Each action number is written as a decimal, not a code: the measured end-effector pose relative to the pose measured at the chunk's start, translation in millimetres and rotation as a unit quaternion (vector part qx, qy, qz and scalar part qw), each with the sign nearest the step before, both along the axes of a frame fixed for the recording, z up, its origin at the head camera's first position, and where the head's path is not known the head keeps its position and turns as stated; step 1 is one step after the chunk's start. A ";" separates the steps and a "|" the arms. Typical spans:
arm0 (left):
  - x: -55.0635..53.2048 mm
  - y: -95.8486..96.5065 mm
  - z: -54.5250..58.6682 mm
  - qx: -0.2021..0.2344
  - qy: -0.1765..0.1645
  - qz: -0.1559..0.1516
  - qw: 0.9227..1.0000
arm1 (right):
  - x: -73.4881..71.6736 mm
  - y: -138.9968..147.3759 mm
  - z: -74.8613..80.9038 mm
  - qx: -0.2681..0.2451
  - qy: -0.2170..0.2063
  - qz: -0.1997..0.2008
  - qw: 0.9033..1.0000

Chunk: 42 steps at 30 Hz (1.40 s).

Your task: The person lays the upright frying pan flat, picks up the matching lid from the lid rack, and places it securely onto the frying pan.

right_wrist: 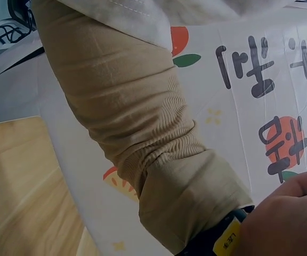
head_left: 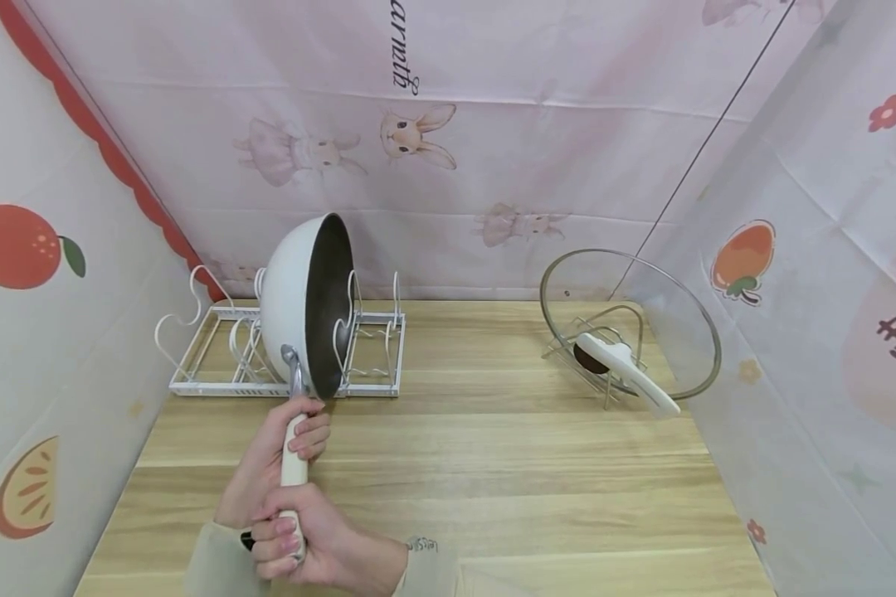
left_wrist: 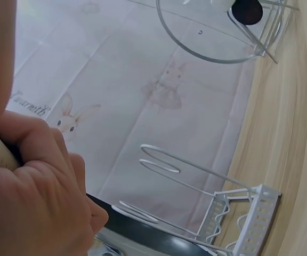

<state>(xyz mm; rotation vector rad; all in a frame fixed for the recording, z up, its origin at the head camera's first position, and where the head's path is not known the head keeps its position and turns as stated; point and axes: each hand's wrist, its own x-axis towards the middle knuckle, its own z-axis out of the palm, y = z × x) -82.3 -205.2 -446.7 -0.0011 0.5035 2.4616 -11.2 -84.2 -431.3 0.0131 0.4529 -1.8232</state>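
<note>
A white wok [head_left: 287,298] with a dark inside stands on its side among the wire dividers of a white rack [head_left: 373,390], its opening facing right. Its pale handle [head_left: 294,470] points toward the front of the table. Close to the metal joint, my left hand [head_left: 291,435] grips this handle. Behind it, my right hand [head_left: 306,531] wraps round the handle's end. In the left wrist view, the curled left hand [left_wrist: 41,186] hides most of the handle, and the wok's dark rim [left_wrist: 148,234] shows beside the rack. Only part of the right hand [right_wrist: 287,224] appears in the right wrist view.
At the back right, a glass lid [head_left: 668,332] with a pale handle [head_left: 630,373] leans on a small wire stand [head_left: 608,385]. Printed cloth walls [head_left: 463,182] enclose the wooden tabletop [head_left: 493,464] at the back and both sides.
</note>
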 end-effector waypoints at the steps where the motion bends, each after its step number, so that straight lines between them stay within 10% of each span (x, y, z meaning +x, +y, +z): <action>1: -0.1 0.2 0.2 0.001 0.002 -0.001 1.000 | -0.3 0.4 0.6 -0.003 -0.001 0.003 1.000; 42: 9.8 8.9 26.1 0.050 0.026 0.010 0.998 | 5.3 11.7 20.5 -0.024 0.075 0.018 0.997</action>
